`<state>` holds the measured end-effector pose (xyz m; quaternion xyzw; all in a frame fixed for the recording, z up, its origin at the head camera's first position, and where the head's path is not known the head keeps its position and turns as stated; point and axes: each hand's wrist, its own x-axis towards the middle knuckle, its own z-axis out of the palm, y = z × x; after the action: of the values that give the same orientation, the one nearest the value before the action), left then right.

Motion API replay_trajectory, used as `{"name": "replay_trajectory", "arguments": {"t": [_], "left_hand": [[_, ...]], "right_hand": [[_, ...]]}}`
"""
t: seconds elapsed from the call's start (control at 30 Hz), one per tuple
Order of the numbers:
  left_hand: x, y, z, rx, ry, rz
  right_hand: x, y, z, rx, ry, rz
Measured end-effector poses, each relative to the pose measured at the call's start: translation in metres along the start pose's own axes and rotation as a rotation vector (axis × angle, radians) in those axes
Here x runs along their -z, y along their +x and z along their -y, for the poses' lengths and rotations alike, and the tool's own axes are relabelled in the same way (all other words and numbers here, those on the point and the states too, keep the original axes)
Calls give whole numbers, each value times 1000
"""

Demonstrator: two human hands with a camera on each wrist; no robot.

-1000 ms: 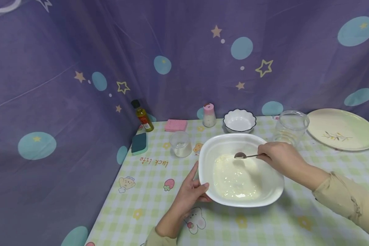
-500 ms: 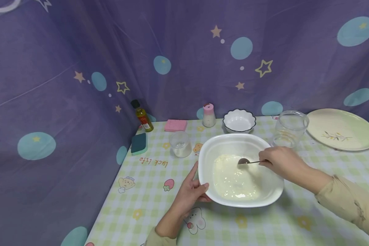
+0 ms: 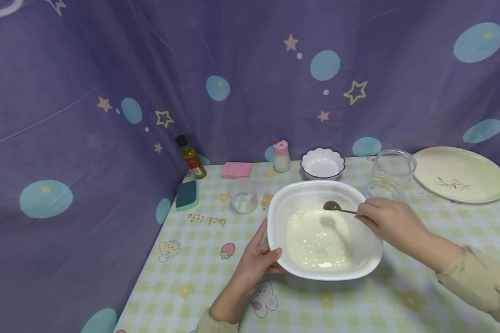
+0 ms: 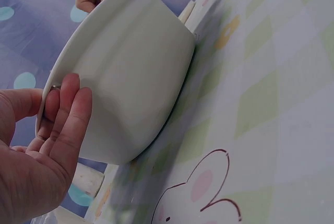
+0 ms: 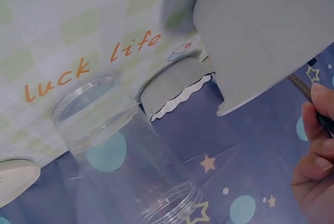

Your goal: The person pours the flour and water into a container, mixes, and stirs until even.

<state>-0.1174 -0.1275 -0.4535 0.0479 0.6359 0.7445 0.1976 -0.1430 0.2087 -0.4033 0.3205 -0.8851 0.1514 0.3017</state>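
Note:
A white basin [image 3: 277, 217] with rounded corners holds a pale, creamy liquid [image 3: 316, 245] with glossy spots. My left hand [image 3: 256, 261] grips its left rim, thumb on top and fingers under the outside wall; in the left wrist view the hand [image 4: 47, 145] lies against that wall. My right hand [image 3: 396, 226] pinches the thin handle of a small spoon [image 3: 332, 206] above the basin's right side. The spoon's bowl hangs over the liquid, its shadow falling below it. In the right wrist view the fingers [image 5: 315, 166] hold the dark handle, while the basin wall hides the spoon's bowl.
Behind the basin stand a clear cup [image 3: 244, 196], a pink-topped shaker [image 3: 281, 157], a scalloped bowl [image 3: 322, 164] and a clear jar [image 3: 393, 169]. An oval plate [image 3: 462, 173] lies far right. Back left are an oil bottle [image 3: 192, 159], a pink sponge [image 3: 236, 170] and a green sponge [image 3: 187, 195].
The spoon first moved down and slightly right over the liquid, then back up toward the basin's far side, with my right hand moving right. My left hand keeps its grip on the rim.

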Motion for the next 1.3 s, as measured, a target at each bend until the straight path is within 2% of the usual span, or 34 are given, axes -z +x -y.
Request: {"name": "replay_trajectory", "arguments": {"t": [0.2,0.37,0.57,0.7,0.93,1.07,1.17,1.3], "left_hand": [[0,0,0,5,-6,1],[0,0,0,2,-9,0],[0,-1,-1,-5,-3,1],[0,-1,0,-4,-7,1],[0,0,1,-7,-10,6],[0,0,1,-11,-7,7],[-1,-1,1,-10,-10,4],[-1,-1,0,-10,-10,1]], "right_hand": [[3,-5,-7,-4,-37,-149],[7,-9,-11,-32,-25,-216],[9,-13,-11,-114,111,-241],[9,-17,-10,-238,227,-232],[10,-21,-7,-608,465,-123],[13,-21,-8,-766,607,-89],[15,-22,-11,-836,710,-109],[19,-24,-13,-853,759,-158]]}}
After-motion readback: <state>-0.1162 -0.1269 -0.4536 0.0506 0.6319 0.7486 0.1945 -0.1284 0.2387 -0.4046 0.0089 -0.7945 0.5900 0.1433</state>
